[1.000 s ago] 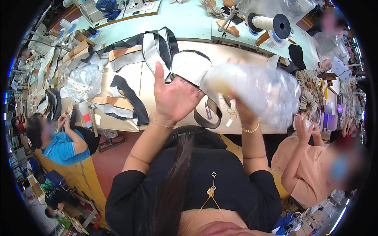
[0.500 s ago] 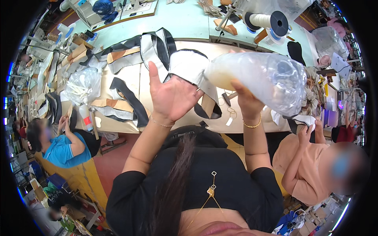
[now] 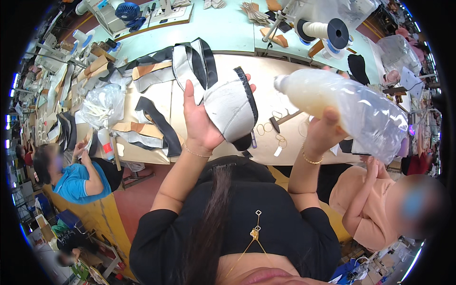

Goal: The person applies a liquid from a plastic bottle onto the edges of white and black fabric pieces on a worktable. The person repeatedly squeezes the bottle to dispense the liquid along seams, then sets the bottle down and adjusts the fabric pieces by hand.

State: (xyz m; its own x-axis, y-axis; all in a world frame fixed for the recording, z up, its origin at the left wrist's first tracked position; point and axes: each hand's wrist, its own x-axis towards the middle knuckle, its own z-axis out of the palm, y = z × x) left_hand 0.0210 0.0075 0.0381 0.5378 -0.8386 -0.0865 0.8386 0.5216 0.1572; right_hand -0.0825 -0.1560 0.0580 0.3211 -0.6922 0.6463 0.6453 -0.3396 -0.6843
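Observation:
My left hand [image 3: 202,124] holds a curved piece [image 3: 229,105], whitish-grey with a stitched black edge. Fingertips show past its far side, while the thumb stands apart from it. In my right hand [image 3: 324,130] is a large clear plastic bottle [image 3: 365,107] with pale, cloudy contents. It is tilted, its narrow neck toward the left piece but apart from it. On the table between my hands lie a hammer [image 3: 287,120] and several thin yellowish rings [image 3: 281,141], one with a white tag.
Black, grey and tan strips [image 3: 164,124] lie at the left, by a clear plastic bag [image 3: 100,105] and a small bottle with a red label [image 3: 105,144]. A thread spool [image 3: 320,31] stands at the back right. Co-workers sit left [image 3: 83,178] and right [image 3: 363,204].
The bottle has moved right, away from the piece, with its neck now showing. My left hand has turned the piece, so its black edge now faces right.

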